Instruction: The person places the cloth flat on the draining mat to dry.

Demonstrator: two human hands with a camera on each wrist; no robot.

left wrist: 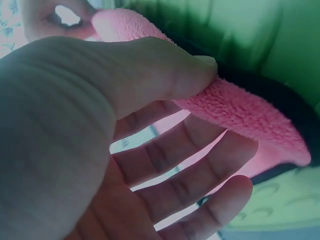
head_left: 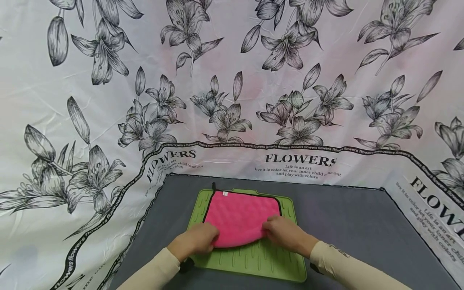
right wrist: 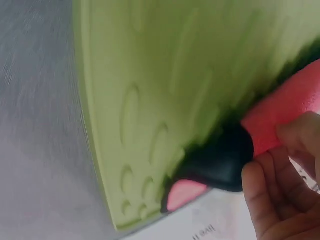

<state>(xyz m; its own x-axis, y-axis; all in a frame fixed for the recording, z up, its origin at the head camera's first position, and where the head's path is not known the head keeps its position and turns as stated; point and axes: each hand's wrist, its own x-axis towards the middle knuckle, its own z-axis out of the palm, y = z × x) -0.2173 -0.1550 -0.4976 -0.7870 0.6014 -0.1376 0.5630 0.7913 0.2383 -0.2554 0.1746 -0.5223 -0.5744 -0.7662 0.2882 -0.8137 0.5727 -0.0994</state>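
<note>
A pink fleecy cloth (head_left: 243, 217) with black edging, a small white tag and a black loop at its far left corner lies over a green ridged mat (head_left: 253, 262). My left hand (head_left: 199, 238) pinches the near left part of the cloth between thumb and fingers. At the near right, my right hand (head_left: 284, 232) pinches it too. Between the hands the cloth's near edge is folded and bulges in a curve. In the right wrist view the black edging (right wrist: 215, 160) hangs beside the fingertips, close over the mat.
The mat lies on a dark grey table surface (head_left: 348, 225). Behind and beside it hangs a white flower-printed sheet (head_left: 232, 157) with black lettering, rising at the table's far edge and on both sides.
</note>
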